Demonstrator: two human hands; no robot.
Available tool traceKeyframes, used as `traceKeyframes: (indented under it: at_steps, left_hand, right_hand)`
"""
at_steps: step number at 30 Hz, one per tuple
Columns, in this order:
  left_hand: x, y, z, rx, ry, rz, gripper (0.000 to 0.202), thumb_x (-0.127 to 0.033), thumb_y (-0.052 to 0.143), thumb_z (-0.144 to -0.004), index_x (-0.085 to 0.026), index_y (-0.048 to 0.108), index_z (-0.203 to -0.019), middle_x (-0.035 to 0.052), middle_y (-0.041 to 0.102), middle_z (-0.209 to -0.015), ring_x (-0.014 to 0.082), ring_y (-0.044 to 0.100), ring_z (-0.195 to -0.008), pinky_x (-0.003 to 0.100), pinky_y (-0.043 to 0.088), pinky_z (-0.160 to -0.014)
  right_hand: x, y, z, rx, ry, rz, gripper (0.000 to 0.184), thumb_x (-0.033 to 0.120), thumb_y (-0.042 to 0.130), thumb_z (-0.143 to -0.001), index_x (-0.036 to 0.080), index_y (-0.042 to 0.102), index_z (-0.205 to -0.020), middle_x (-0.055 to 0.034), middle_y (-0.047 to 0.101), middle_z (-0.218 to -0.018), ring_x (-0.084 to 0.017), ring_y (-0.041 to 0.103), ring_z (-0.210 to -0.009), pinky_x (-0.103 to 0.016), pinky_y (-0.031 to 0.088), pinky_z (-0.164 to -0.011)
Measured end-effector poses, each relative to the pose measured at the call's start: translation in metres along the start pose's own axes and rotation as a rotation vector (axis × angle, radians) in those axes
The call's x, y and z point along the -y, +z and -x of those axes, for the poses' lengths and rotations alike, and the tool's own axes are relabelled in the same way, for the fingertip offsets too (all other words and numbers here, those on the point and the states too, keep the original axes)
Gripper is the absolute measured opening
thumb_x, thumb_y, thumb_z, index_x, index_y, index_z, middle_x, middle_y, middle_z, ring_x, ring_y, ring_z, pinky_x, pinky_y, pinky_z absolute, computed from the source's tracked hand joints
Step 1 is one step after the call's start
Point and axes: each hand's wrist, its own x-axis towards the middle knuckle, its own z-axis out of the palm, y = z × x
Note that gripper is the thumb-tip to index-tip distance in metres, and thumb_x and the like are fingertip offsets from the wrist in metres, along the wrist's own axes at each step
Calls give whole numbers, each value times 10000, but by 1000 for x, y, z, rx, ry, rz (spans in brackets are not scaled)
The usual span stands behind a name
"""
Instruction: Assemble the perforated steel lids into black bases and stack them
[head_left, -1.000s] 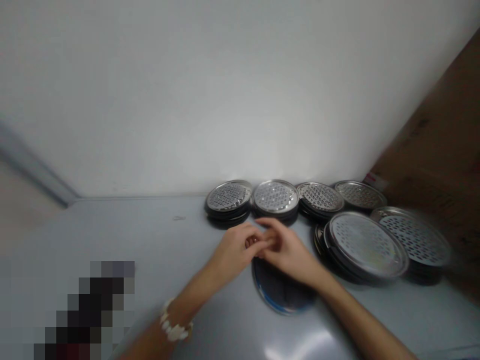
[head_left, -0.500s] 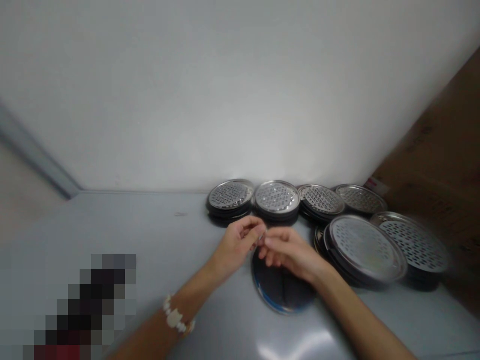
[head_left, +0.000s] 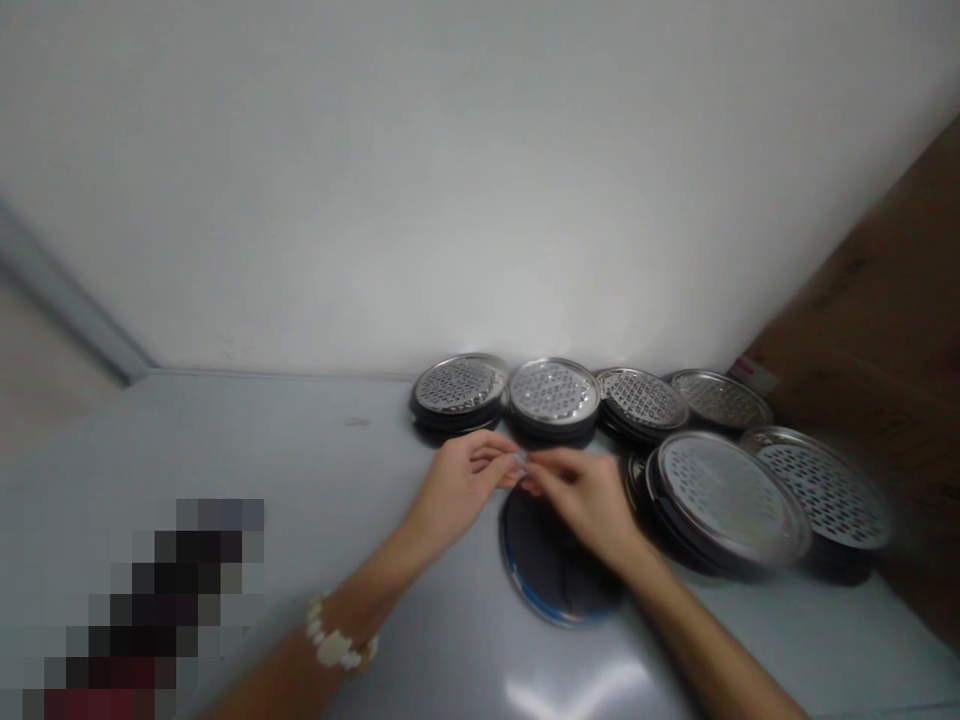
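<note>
My left hand (head_left: 461, 485) and my right hand (head_left: 589, 495) meet fingertip to fingertip in the middle of the view. Both are closed in a pinch on a tiny pale, clear-looking piece (head_left: 520, 461), too small and blurred to name. Below them, a round dark disc (head_left: 551, 560) with a shiny, bluish rim lies on the grey table (head_left: 420, 640), partly covered by my right hand and forearm. Just behind my fingers stands a stack topped by a round perforated metal plate (head_left: 553, 390), like a grater.
More stacks of such plates stand along the wall, one at the left (head_left: 459, 385) and others (head_left: 643, 398) further right. Two larger stacks (head_left: 727, 500) sit right of my right arm. Brown cardboard boxes (head_left: 870, 330) line the right side. A pixelated patch hides the lower left.
My fingers still pinch together over the dark disc. My right hand has turned, its knuckles higher and its lower fingers more tucked in. The plates stay in place; the view shifts slightly.
</note>
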Motion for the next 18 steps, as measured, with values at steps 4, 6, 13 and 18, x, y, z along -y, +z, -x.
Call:
traceKeyframes:
  at_steps: [4,6,13,18]
  left_hand:
    - [-2,1,0,-1,-84,-50,141,-254,732,-789,-134,680,-842,43,738,-714,161,715,-652,282,597,-660]
    - [-3,3,1,11,-128,-55,142,-255,725,-801,-136,665,-849,23,712,-647,147,687,-567,260,576,-583]
    - [2,10,4,32,-187,99,144,-227,679,-848,-142,590,-922,7,693,-611,130,664,-513,227,539,-538]
    - [10,14,4,12,-223,282,145,-166,669,-847,-138,574,-953,14,701,-641,104,651,-536,191,517,-553]
  right_hand:
    - [-4,0,3,-17,-219,226,164,231,629,-915,191,778,-860,-47,778,-739,-183,724,-637,-249,538,-611]
    - [-5,0,3,-24,-287,300,161,203,620,-921,191,774,-875,-49,782,-767,-178,725,-652,-241,533,-625]
    - [-8,2,3,-37,-373,388,165,162,603,-924,181,764,-893,-66,792,-834,-188,743,-692,-242,540,-645]
    - [-7,2,5,-68,-386,387,176,173,593,-929,183,759,-873,-54,785,-796,-180,737,-663,-235,538,-631]
